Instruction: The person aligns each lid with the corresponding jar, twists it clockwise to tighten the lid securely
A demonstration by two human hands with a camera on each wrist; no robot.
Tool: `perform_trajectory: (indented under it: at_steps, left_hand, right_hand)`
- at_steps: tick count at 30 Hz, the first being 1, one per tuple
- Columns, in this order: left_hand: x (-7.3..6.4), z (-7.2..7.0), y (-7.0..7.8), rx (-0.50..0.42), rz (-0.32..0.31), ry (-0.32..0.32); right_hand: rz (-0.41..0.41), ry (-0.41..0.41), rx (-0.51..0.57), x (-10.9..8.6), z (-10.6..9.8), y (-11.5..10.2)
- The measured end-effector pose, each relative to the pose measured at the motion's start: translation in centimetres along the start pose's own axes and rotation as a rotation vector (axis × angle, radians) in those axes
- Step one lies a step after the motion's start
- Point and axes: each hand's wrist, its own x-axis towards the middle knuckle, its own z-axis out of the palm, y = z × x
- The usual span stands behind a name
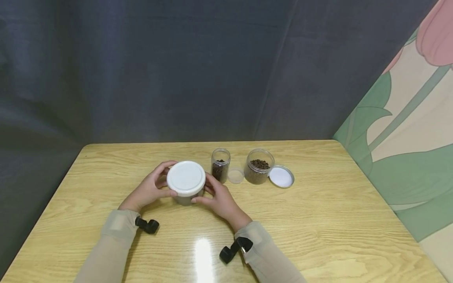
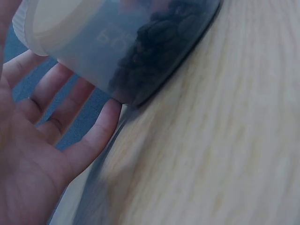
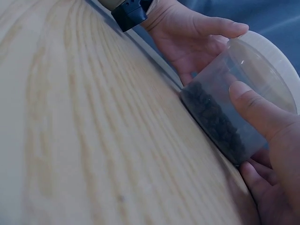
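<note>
The left hand [image 1: 150,188] and the right hand [image 1: 221,198] hold one tub [image 1: 183,201] between them, each with its grasp spread about as wide as the tub itself. The left hand's thumb lies at the rim of the white lid [image 1: 186,179], its fingers around the side. The right hand's thumb lies against the tub's clear wall, below the lid, with its other fingers around the opposite side and low near the base. The tub is upright, its base down at the table [image 1: 318,228], the lid on top, and dark pieces [image 3: 213,117] fill its lower part.

Just beyond the right hand's fingers stands a slim jar [image 1: 220,169], open at the top, with dark pieces inside. To the right of that, a small disc [image 1: 236,175] lies on the table, then comes a wide jar [image 1: 256,175], also open and partly filled with brown pieces. Farthest to the right of the right hand, just beside the wide jar, lies a round lid [image 1: 281,176] with a metallic rim.
</note>
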Motion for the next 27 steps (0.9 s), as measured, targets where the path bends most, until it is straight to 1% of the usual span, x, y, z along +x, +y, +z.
perform_trajectory:
  at_steps: [8, 15, 19, 24, 27]
  left_hand:
    - [-0.13, -0.27, -0.12, -0.04, -0.012, -0.031]
    - [0.03, -0.24, 0.1, -0.073, -0.008, -0.062]
    - [0.11, 0.01, 0.35, -0.07, -0.011, -0.052]
    - [0.2, 0.21, 0.29, -0.023, -0.034, -0.025]
    - [0.11, 0.15, 0.12, 0.002, -0.033, -0.012]
  right_hand:
    - [-0.025, -0.02, -0.034, 0.05, -0.06, 0.15]
    - [0.007, 0.005, -0.009, 0.1, 0.06, -0.01]
    - [0.015, 0.011, 0.004, 0.12, 0.09, -0.04]
    - [0.016, 0.019, 0.009, 0.09, 0.13, 0.08]
    - [0.01, 0.017, 0.011, 0.09, 0.17, 0.12]
